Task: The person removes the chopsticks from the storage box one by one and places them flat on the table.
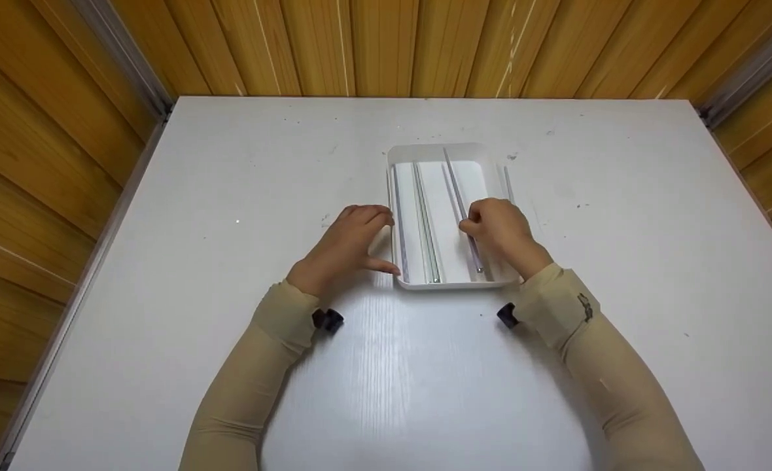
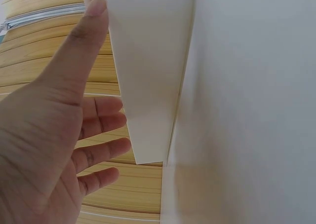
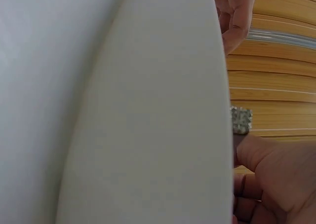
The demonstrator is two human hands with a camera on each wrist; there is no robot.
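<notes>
- Purple-grey stick (image 1: 455,183) is the one being handled: it's within the outline of the white tray (image 1: 458,285), right of the tray's middle, slanting from the far wall towards the near one. Can't tell if it touches the tray floor.
- Right-hand grip (image 1: 500,226) has that stick pinched between thumb and bent fingers, over the right part of the tray.
- Left-hand grip (image 1: 353,235) isn't clasping anything: fingers loose, thumb stretched out, sitting at the tray's left wall with the thumb by its near left corner.
- Greenish stick (image 1: 426,226) lies lengthwise in the tray, a bit left of its middle. Could be a pair side by side, honestly can't tell.
- Pale purple stick (image 1: 400,226) runs along the inside of the tray's left wall.
- Another thin stick (image 1: 508,183) shows by the tray's right side, partly behind the right hand; no idea whether it's in or out.
- Sparkly square end (image 3: 241,120) pokes past the tray's rim in the right wrist view, right next to the thumb.
- White surface (image 1: 386,379) sits under the tray, with wood-look panels (image 1: 386,49) beyond it.
</notes>
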